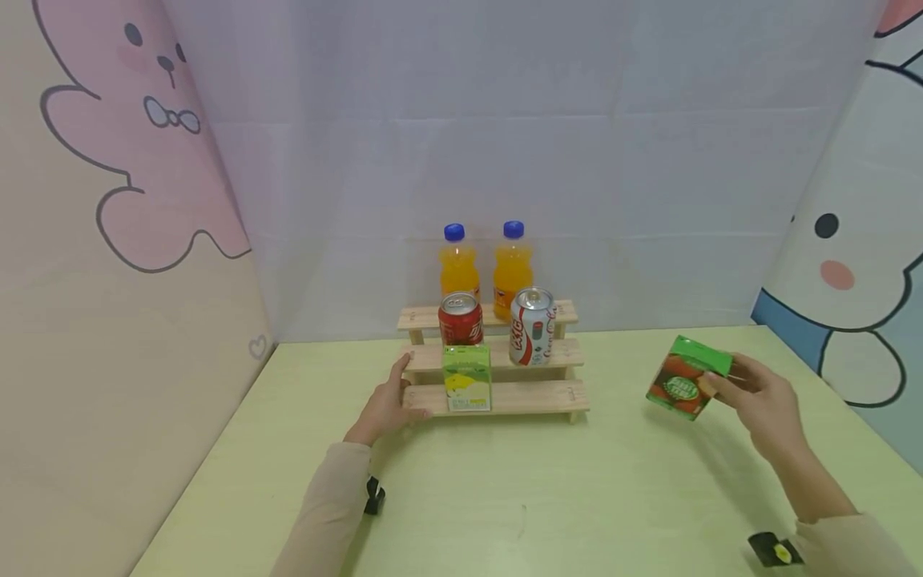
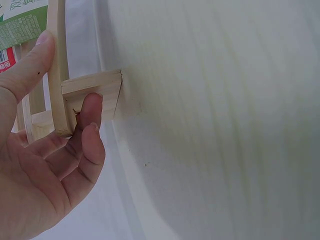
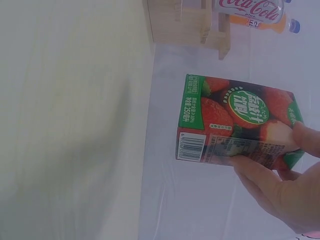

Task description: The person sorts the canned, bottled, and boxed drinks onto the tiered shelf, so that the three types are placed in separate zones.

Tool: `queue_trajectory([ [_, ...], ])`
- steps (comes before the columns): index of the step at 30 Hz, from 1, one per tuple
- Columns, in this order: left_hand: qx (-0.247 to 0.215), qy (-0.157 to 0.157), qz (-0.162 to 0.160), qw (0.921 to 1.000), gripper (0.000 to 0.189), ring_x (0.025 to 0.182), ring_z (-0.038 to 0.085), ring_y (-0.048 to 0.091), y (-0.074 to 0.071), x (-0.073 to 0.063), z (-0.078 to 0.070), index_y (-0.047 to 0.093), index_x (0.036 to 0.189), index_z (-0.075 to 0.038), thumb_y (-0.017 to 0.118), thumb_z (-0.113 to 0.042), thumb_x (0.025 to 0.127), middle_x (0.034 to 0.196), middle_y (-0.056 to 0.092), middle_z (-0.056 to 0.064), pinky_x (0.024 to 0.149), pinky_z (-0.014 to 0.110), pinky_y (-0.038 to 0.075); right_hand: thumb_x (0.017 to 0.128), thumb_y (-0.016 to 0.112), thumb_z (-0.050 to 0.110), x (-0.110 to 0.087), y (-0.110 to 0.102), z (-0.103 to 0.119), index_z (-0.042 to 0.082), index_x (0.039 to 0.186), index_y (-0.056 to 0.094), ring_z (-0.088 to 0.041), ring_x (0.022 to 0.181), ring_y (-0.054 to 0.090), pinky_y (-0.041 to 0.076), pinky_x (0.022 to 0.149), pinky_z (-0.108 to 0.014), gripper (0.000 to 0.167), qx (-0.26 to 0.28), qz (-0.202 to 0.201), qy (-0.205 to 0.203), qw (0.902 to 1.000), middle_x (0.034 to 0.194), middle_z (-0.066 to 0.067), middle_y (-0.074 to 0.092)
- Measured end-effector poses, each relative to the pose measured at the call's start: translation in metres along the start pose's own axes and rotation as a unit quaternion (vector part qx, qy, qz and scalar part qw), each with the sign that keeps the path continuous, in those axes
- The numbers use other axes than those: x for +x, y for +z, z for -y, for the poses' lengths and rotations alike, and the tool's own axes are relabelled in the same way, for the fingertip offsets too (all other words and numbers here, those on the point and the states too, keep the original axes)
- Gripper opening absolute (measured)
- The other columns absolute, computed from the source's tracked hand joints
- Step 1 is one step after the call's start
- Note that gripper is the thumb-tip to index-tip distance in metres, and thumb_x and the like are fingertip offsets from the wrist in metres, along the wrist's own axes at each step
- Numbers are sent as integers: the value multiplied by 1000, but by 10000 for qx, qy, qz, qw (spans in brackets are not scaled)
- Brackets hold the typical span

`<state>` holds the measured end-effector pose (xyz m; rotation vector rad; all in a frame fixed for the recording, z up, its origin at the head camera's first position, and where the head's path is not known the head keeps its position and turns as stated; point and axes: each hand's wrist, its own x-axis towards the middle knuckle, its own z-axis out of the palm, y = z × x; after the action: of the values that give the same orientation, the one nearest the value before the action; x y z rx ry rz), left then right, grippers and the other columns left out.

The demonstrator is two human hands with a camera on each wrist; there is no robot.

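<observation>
My right hand holds a red and green juice box tilted above the table, right of the wooden step rack. Strawberry-like fruit and a barcode show on this juice box in the right wrist view, pinched near one end by thumb and fingers. My left hand grips the left end of the rack's lowest step. In the left wrist view, the thumb lies on the step's edge and the fingers curl beneath it. A green and yellow juice box stands upright on that step, close to the left hand.
On the middle step stand a red can and a white Coca-Cola can. Two orange drink bottles with blue caps stand on the top step. Behind the pale table hangs a light curtain.
</observation>
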<state>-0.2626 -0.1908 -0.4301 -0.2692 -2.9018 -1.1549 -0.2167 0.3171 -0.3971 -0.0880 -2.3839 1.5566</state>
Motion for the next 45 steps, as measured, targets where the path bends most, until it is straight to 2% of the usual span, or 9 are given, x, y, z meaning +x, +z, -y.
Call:
queue_trajectory([
  [2,1,-35,2,10000,101,104,35,53,0,0,1,12,145,-12,79,-18,71,118,54,24,90,49,39,88,62,23,-11,3,24,-7,128,42,11,78,53,47,65,-12,54,-75,144,-68,9998,90,27,51],
  [4,14,-34,6,10000,101,104,34,54,1,0,2,12,145,-12,79,-19,71,118,54,24,90,49,39,88,61,22,-15,5,31,-6,127,43,12,78,53,47,66,-12,52,20,200,-106,9997,88,29,50],
  [8,-19,-30,20,10000,101,104,34,54,2,-1,2,12,145,-12,80,-20,70,118,54,24,89,49,40,89,61,20,-17,8,34,-7,126,43,12,81,52,48,67,-13,49,135,292,-177,9993,89,28,51],
  [16,-98,-32,52,9999,101,107,36,52,-1,-2,1,11,146,-13,79,-22,71,120,53,25,90,50,39,89,61,18,-19,15,36,2,124,48,9,83,53,47,67,-12,41,280,389,-393,9981,92,26,53],
  [23,-91,-2,41,10000,101,104,34,54,0,-2,2,12,146,-13,79,-22,71,118,54,24,89,50,40,89,60,21,-22,20,39,-3,128,45,11,85,51,45,67,-11,48,99,451,-486,9977,93,28,52],
  [30,-88,-20,51,9999,101,105,35,54,-1,-2,2,11,146,-14,78,-22,71,119,53,25,90,50,39,89,60,18,-22,28,43,0,125,48,10,87,52,45,69,-11,42,185,580,-657,9960,94,27,54],
  [37,-91,-14,77,9999,100,107,35,53,-1,-1,3,11,146,-14,78,-22,72,122,52,26,91,49,39,90,59,13,-20,35,43,-8,127,43,9,86,53,45,70,-11,46,259,705,-787,9941,94,28,55],
  [45,-72,-27,26,10000,99,105,35,53,-1,-2,-1,12,146,-13,78,-19,72,119,53,26,90,50,39,89,60,12,-20,44,44,-7,126,44,3,87,57,44,71,-12,44,345,870,-818,9922,95,26,56],
])
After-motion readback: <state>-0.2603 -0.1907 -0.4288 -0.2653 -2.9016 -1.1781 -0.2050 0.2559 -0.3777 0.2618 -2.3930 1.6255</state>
